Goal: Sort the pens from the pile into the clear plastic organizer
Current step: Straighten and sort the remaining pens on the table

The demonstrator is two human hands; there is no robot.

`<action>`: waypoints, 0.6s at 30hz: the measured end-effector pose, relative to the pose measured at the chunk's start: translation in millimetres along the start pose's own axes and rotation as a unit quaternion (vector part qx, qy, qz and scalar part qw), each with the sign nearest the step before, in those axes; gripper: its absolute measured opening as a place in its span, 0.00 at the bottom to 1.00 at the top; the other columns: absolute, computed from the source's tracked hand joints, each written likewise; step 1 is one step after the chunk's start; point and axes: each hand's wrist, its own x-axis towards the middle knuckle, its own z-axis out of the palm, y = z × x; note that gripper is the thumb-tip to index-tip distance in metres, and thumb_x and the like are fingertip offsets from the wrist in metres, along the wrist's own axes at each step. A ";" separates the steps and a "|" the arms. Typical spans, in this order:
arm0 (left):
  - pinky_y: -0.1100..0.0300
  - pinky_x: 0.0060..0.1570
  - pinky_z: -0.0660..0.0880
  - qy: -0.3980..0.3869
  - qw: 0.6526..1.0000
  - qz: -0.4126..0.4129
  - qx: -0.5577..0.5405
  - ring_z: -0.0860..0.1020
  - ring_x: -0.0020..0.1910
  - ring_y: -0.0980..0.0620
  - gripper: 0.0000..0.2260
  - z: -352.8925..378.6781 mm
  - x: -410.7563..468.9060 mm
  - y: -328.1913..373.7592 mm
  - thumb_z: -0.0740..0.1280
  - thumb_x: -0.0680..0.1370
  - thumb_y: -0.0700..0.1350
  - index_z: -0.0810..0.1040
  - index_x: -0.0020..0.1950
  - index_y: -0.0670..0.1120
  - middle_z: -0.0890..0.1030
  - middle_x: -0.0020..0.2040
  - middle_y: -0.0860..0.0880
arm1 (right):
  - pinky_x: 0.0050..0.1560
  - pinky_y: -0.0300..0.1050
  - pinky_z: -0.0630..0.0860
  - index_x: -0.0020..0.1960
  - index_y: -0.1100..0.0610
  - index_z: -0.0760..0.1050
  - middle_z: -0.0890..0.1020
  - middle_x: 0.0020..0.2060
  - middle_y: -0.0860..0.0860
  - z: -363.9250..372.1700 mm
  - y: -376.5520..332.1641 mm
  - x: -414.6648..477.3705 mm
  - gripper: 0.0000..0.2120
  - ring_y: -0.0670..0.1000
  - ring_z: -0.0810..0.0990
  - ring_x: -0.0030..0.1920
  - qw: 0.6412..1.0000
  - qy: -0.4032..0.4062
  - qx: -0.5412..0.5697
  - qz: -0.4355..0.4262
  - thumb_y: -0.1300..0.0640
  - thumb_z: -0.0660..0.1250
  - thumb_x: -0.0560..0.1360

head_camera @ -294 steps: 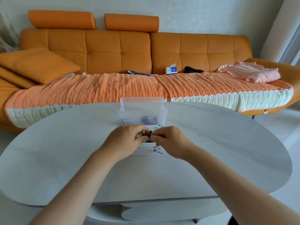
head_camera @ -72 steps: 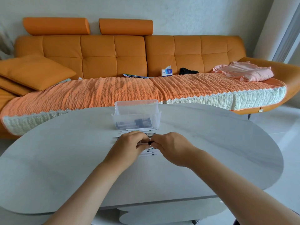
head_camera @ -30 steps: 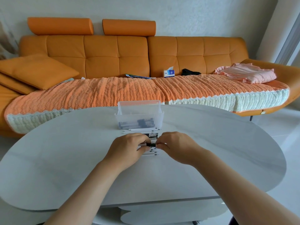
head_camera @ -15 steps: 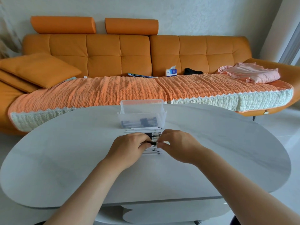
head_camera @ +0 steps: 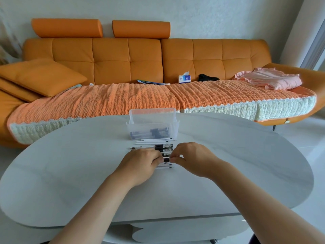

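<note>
- Clear plastic formed the organizer (head_camera: 174,127), which stood on the pale table (head_camera: 246,155) at 12 o'clock from both hands, with several dark pens already lying in its bottom.
- The pile of pens (head_camera: 154,143) lay flat in rough rows on the table between the organizer and the hands. Its farthest white pens were just beside the organizer's front wall.
- The left hand (head_camera: 140,164) had its fingers curled and pinched one pen (head_camera: 166,159) from the 9 o'clock side. The right hand (head_camera: 191,159), also curled, pinched the same pen from 3 o'clock. Only a short dark section of it showed between the fingertips.
- Each pen looked light, stiff and slim, with a smooth barrel that would likely roll or slip. A pinch on the barrel near the middle, or one at each end as here, seemed the secure hold.
- The organizer's thin walls looked light enough to slide if bumped, so dropping pens in from above seemed wiser than pushing against it.
- Against the frame from nearly ten seconds before, more dark pens lay inside the organizer. The hands sat in much the same spot over the pile.
- Compared with half a second before, the grip and the hands' positions were almost unchanged.
</note>
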 end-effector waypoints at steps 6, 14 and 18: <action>0.58 0.41 0.72 0.006 1.000 0.006 -0.001 0.76 0.42 0.56 0.09 -1.2 -0.9 6.9 0.62 0.78 0.60 0.75 0.52 0.57 0.78 0.42 0.58 | 0.41 0.41 0.73 0.44 0.45 0.77 0.80 0.43 0.42 0.3 2.0 1.6 0.08 0.44 0.77 0.43 0.999 0.034 -0.005 0.006 0.43 0.74 0.71; 0.57 0.43 0.72 0.012 1.000 -0.001 0.023 0.76 0.45 0.55 0.11 -1.4 -0.8 4.7 0.60 0.80 0.59 0.77 0.52 0.55 0.80 0.45 0.57 | 0.48 0.47 0.75 0.54 0.48 0.81 0.82 0.50 0.44 0.0 0.1 -1.7 0.12 0.48 0.77 0.49 1.000 0.006 -0.013 -0.017 0.44 0.61 0.80; 0.56 0.44 0.73 0.002 1.000 -0.006 0.021 0.77 0.45 0.53 0.13 1.4 0.2 3.9 0.57 0.81 0.56 0.78 0.48 0.53 0.80 0.45 0.55 | 0.46 0.44 0.75 0.49 0.45 0.81 0.82 0.47 0.42 0.7 0.8 -0.1 0.06 0.45 0.78 0.47 1.000 0.026 0.002 -0.008 0.45 0.67 0.77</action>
